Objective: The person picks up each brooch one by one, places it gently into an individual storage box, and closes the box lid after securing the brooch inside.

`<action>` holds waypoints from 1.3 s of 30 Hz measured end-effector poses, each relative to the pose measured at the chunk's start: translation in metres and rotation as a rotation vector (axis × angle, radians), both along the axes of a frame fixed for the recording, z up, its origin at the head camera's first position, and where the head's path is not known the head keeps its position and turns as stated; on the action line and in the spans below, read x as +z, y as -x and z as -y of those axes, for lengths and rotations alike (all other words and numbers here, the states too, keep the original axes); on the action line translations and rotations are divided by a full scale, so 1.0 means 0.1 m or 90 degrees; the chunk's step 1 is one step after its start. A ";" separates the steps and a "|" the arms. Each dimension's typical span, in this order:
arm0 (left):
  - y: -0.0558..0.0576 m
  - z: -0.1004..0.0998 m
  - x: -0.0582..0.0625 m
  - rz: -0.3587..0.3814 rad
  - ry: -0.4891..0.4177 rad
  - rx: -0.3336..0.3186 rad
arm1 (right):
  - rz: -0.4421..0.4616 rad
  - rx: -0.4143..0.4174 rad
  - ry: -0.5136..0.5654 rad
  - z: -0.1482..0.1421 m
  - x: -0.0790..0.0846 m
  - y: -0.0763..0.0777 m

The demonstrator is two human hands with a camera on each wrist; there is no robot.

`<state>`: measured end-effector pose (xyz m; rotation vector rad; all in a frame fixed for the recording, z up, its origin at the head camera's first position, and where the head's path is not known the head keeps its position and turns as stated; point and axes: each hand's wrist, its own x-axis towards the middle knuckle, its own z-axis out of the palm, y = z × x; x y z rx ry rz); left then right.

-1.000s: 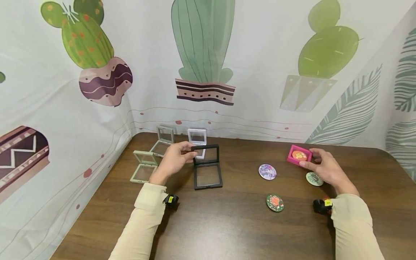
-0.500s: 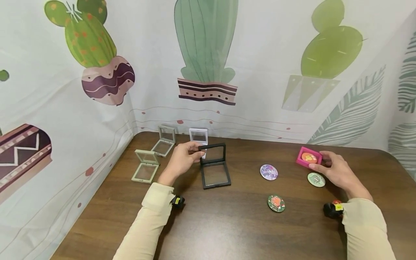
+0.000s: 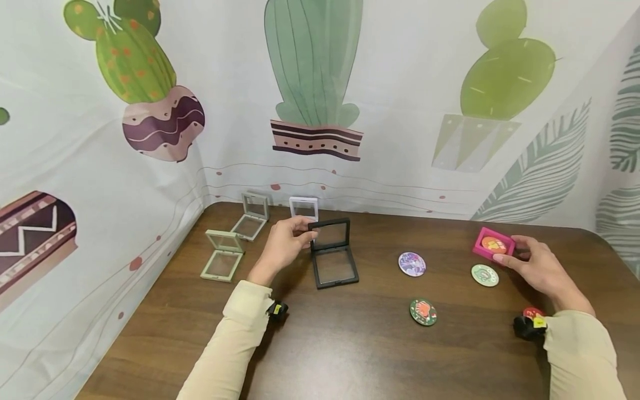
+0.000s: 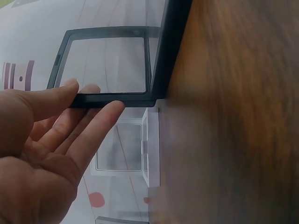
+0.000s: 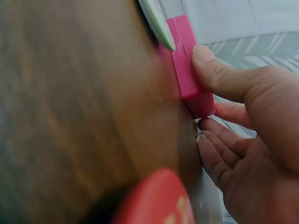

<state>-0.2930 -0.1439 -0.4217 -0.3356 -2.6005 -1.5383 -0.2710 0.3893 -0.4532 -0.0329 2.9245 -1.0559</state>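
Note:
My left hand point(image 3: 282, 244) pinches the side of the raised lid of a black display frame point(image 3: 331, 248), thumb on one side and fingers on the other in the left wrist view. The frame stands opened like a book on the table, clear film in both halves. At the far right, my right hand point(image 3: 542, 266) grips a closed pink display frame point(image 3: 479, 243) by its near right edge, thumb on top. An orange round badge point(image 3: 493, 244) shows inside it. A pale green badge point(image 3: 485, 275) lies just in front of it, and a red badge point(image 3: 533, 313) sits partly behind the wrist camera.
A purple badge point(image 3: 412, 264) and a dark green badge point(image 3: 423, 312) lie mid-table. Opened frames stand at the back left: a light green one point(image 3: 223, 255), a grey-green one point(image 3: 256, 205) and a white one point(image 3: 303, 200) behind my left hand. A cactus-print cloth point(image 3: 400, 166) hangs behind the table.
The pink frame has shifted right with my right hand, uncovering more of the pale green badge. The black frame has slid a little to the right in my left hand's hold.

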 end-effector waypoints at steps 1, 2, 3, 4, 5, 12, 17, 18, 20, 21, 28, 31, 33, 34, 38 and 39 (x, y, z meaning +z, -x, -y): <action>0.00 -0.01 0.00 -0.001 0.001 0.002 | -0.002 -0.005 0.000 0.00 0.00 0.00; 0.01 -0.01 0.00 -0.001 0.000 0.004 | -0.002 -0.011 0.000 -0.01 0.00 0.00; 0.02 -0.02 0.00 -0.003 0.002 0.006 | -0.004 -0.017 0.000 -0.02 0.00 0.00; 0.02 -0.03 0.00 -0.004 0.003 0.007 | -0.006 -0.023 0.000 -0.02 -0.01 0.00; 0.03 -0.04 -0.01 -0.005 0.004 0.010 | -0.007 -0.029 0.000 -0.03 -0.01 0.00; 0.04 -0.08 -0.03 -0.018 0.016 0.027 | -0.009 -0.040 -0.004 -0.06 -0.04 -0.01; 0.05 -0.09 -0.04 -0.024 0.026 0.032 | -0.008 -0.040 -0.007 -0.07 -0.03 -0.02; 0.05 -0.09 -0.04 -0.024 0.026 0.031 | -0.008 -0.040 -0.007 -0.07 -0.03 -0.03; 0.05 -0.09 -0.04 -0.023 0.023 0.030 | -0.008 -0.039 -0.007 -0.07 -0.02 -0.03; 0.05 -0.09 -0.04 -0.021 0.020 0.029 | -0.007 -0.038 -0.007 -0.07 -0.02 -0.03; 0.04 -0.06 -0.06 -0.013 0.036 0.018 | -0.002 -0.038 -0.008 -0.09 -0.02 -0.02; 0.02 -0.03 -0.07 0.000 0.045 0.015 | -0.001 -0.038 -0.007 -0.09 -0.03 -0.01; 0.00 -0.01 -0.08 0.019 0.036 0.011 | -0.004 -0.037 -0.005 -0.10 -0.04 -0.01; -0.01 -0.01 -0.08 0.029 0.033 0.008 | -0.006 -0.037 -0.005 -0.10 -0.04 0.00; -0.08 0.00 -0.08 0.053 0.076 -0.001 | -0.011 -0.036 -0.002 -0.12 -0.06 0.01; -0.09 0.00 -0.08 0.052 0.097 -0.008 | -0.011 -0.036 -0.002 -0.12 -0.06 0.01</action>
